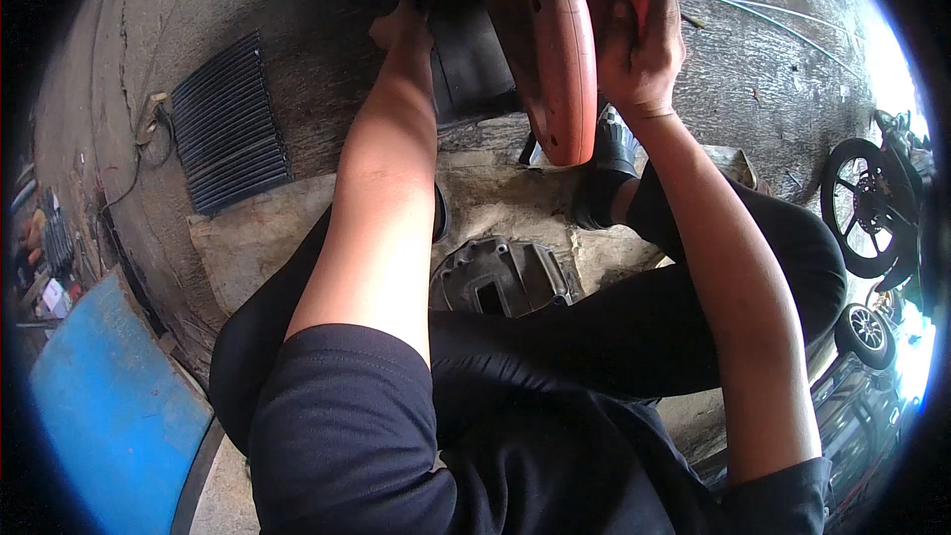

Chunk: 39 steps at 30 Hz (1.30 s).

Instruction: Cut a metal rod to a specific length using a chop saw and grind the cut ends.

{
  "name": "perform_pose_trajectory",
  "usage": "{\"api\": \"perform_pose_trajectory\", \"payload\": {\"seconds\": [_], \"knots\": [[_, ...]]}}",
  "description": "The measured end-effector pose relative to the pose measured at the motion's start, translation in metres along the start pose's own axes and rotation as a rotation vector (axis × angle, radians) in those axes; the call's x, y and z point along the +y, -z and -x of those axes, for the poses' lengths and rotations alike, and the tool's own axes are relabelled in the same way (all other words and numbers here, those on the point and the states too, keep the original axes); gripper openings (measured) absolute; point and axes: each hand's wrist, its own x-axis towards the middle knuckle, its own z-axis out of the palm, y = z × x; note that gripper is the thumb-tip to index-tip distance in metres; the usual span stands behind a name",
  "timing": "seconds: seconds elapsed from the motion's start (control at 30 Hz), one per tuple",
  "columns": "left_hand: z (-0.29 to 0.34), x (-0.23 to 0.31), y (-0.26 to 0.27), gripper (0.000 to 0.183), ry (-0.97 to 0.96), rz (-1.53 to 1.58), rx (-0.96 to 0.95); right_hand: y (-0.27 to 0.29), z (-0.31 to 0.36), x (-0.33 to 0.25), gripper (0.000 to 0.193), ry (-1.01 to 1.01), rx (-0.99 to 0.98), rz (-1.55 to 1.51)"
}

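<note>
At the top centre stands a worn red machine (567, 59) with a long curved housing or handle and a black round knob; its upper part is cut off by the frame. My right hand (644, 59) grips a red part on its right side, with thumb and fingers on either side of it. My left hand (403, 30) reaches beneath the machine's dark left side, next to a black boxy part (471, 59); its fingers are hidden in shadow. Between my bent legs lies a dark cast-metal cover (503, 277) with a rectangular slot.
A stained cloth sheet (263, 228) lies under my legs. To the left are a black ribbed panel (233, 119), a cable (149, 144) and a blue board (114, 396). Thin rods (773, 20) lie at the far right. A motorcycle (897, 198) stands at the right edge.
</note>
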Motion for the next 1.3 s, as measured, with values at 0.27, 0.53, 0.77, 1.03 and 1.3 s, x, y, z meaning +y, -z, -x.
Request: {"api": "perform_pose_trajectory", "payload": {"seconds": [0.27,0.53,0.77,1.03,1.3], "knots": [[0.014,0.006,0.004,0.041,-0.029,0.0,-0.047,-0.004,0.015,0.0,0.053,-0.051,-0.002,-0.007],[0.029,0.02,0.001,0.047,0.003,-0.057,-0.026,-0.007,0.021,0.002,0.053,-0.073,-0.032,0.082],[0.022,0.016,0.001,0.04,-0.019,-0.144,0.007,-0.006,0.021,-0.001,0.056,-0.165,-0.039,-0.003],[0.006,0.012,0.012,0.04,-0.05,-0.409,-0.088,-0.001,0.014,-0.003,0.054,-0.295,0.029,-0.046],[0.002,0.016,0.02,0.038,-0.04,-0.224,-0.075,0.007,0.015,0.006,0.051,-0.276,0.056,-0.139]]}}
